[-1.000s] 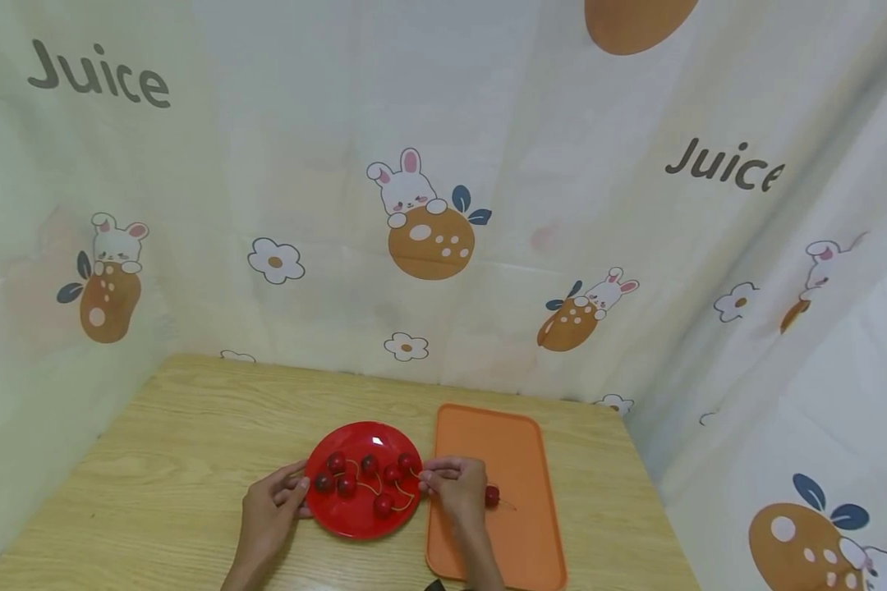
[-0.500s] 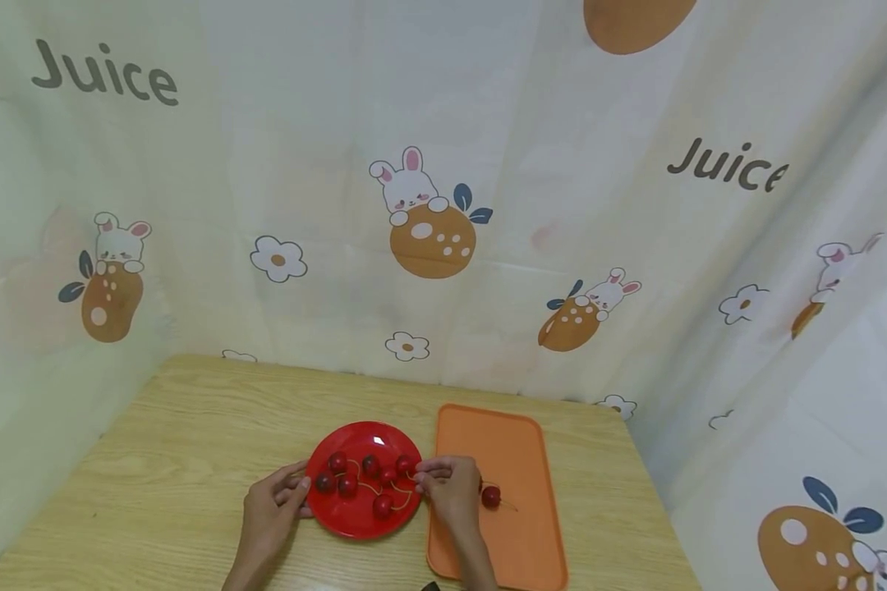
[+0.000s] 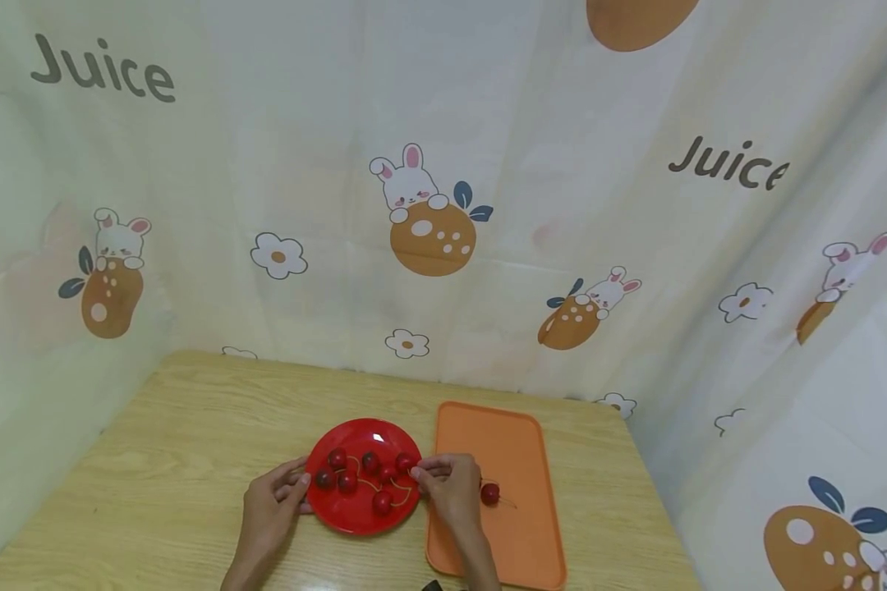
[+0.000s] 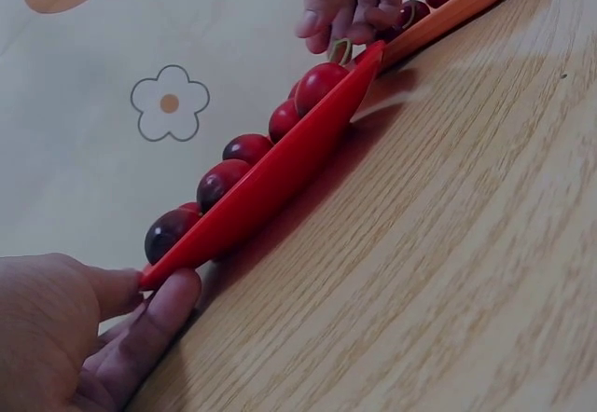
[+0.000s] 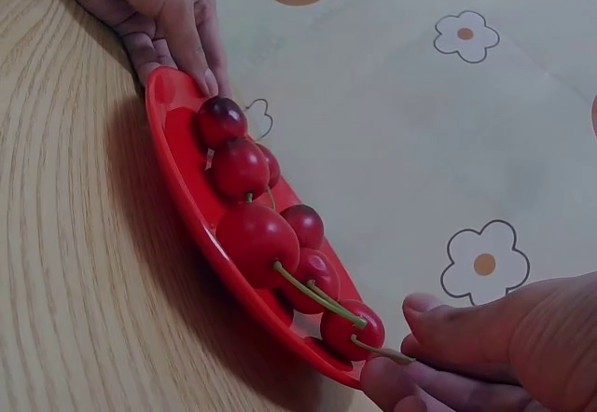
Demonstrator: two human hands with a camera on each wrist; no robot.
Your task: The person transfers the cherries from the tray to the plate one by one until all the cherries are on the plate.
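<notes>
A red plate (image 3: 340,522) holds several dark red cherries (image 5: 258,244) with green stems. My left hand (image 3: 269,499) pinches the plate's left rim, thumb on top and fingers beneath, as the left wrist view shows. At the opposite rim is my right hand (image 3: 454,491), its fingertips right at the edge. In the right wrist view its thumb (image 5: 425,304) is raised apart from the fingers, and the stem of the nearest cherry (image 5: 354,330) reaches between them.
An orange tray (image 3: 517,542) lies right of the plate, under my right forearm. On it sits a cherry (image 3: 490,493), with another partly hidden behind my hand. A printed curtain (image 3: 325,164) surrounds the wooden table (image 3: 214,427).
My right hand has shifted slightly left, its fingertips now over the plate's right rim. More of the second cherry on the tray shows. The left hand keeps its hold.
</notes>
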